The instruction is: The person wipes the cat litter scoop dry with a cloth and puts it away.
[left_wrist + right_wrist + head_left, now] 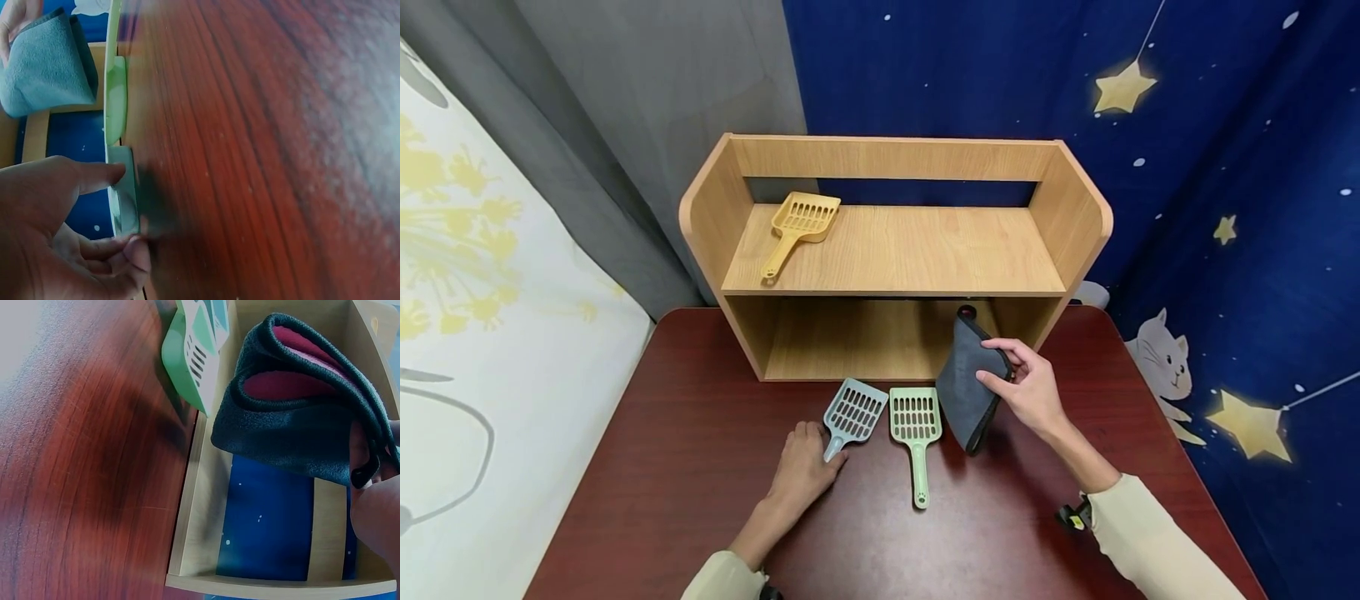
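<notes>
A folded dark grey cloth (966, 383) with black edging and a small loop hangs before the shelf's lower right. My right hand (1026, 387) pinches its edge between thumb and fingers. The right wrist view shows pink-red inner layers in the cloth (287, 437). On the table, a blue-grey litter scoop (854, 412) lies tilted, slots facing up. My left hand (805, 467) has thumb and fingers on either side of its short handle, fingertips touching the scoop (127, 200) in the left wrist view. A light green litter scoop (915, 417) lies just right of it, its handle toward me.
A two-level wooden shelf (895, 293) stands at the back of the dark red table (700, 467). On its upper board, at the left, rests a yellow litter scoop (805, 218). Blue star-patterned curtain (940, 67) and grey curtain (662, 75) hang behind.
</notes>
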`<state>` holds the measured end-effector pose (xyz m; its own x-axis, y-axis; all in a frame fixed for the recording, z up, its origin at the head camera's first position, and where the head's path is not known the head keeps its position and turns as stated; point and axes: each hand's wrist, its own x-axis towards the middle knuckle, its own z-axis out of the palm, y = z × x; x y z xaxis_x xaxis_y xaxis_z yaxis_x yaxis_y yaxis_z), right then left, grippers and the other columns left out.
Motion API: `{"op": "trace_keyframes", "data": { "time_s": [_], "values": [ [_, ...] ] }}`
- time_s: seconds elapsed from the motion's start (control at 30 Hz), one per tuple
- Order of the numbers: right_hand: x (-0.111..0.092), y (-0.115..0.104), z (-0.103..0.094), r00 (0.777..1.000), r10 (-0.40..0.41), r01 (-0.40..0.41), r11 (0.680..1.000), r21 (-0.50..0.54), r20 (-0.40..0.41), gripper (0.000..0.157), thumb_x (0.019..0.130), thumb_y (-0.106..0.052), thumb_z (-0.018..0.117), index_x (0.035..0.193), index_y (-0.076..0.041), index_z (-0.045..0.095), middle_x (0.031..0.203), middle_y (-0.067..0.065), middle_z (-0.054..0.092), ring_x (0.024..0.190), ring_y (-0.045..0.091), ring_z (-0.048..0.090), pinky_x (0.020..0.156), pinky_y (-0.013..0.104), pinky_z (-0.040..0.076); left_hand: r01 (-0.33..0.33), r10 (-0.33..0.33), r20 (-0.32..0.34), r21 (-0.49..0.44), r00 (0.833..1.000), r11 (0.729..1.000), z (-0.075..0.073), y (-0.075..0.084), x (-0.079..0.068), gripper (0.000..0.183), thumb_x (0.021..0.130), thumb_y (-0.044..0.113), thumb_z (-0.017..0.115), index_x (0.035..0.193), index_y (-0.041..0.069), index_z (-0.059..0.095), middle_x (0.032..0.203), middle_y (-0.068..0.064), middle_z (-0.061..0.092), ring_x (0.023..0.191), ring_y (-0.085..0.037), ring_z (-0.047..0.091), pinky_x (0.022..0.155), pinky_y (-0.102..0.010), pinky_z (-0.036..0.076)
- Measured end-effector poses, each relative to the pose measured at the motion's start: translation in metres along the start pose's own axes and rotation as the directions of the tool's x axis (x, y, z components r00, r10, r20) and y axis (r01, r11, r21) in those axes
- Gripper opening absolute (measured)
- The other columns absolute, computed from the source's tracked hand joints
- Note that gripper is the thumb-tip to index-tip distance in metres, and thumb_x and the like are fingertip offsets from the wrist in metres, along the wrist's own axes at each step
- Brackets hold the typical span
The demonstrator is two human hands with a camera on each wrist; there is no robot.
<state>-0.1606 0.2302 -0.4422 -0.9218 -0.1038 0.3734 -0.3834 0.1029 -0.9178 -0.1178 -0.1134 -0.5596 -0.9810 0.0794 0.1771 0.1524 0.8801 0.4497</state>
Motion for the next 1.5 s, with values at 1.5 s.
{"op": "trace_keyframes", "data": {
  "time_s": [1.5],
  "values": [
    [0.037,0.020,-0.015,0.986,-0.051,0.045,0.998,0.040,0.162,0.042,0.085,0.015,0.064,0.126,0.008,0.055,0.113,0.023,0.060,0.097,0.019,0.062,0.075,0.024,0.055,-0.496,0.495,-0.030,-0.079,0.868,0.865,-0.101,0.035,0.066,0.019,0.089,0.015,0.072,0.104,0.005,0.067,0.091,0.000,0.062,0.078,-0.012,0.056,0.068,-0.031,0.049]
  ]
}}
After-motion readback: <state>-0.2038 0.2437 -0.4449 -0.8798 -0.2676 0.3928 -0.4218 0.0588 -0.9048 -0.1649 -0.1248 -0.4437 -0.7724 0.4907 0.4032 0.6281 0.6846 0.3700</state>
